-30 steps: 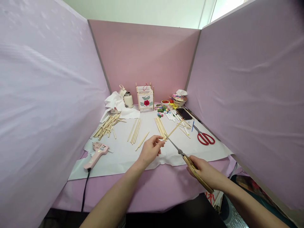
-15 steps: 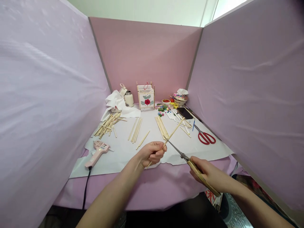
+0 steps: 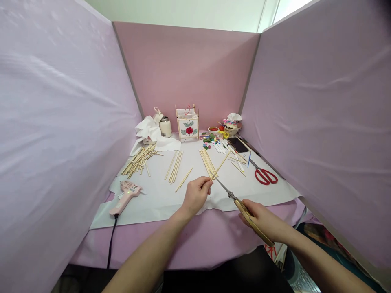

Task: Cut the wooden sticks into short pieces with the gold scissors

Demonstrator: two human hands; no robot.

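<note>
My left hand (image 3: 196, 194) pinches the near end of a thin wooden stick (image 3: 220, 165), which slants up and away to the right above the white paper (image 3: 159, 199). Gripped in my right hand (image 3: 263, 221) is a pair of gold-handled scissors (image 3: 241, 206). Their blades reach up-left and meet the stick just beyond my left fingertips. Whether the blades are apart or together is too small to tell.
Loose wooden sticks (image 3: 138, 159) lie in piles and rows (image 3: 174, 166) across the paper. A pink glue gun (image 3: 125, 197) rests at the left, red scissors (image 3: 264, 176) at the right. A small paper lantern (image 3: 187, 123), markers (image 3: 220, 147) and a phone (image 3: 237, 144) stand at the back. Purple partitions (image 3: 55, 122) enclose the desk.
The stick's near part, which stuck out below my left hand half a second ago, no longer shows there. My left hand has risen a little, and the scissors stay against the stick.
</note>
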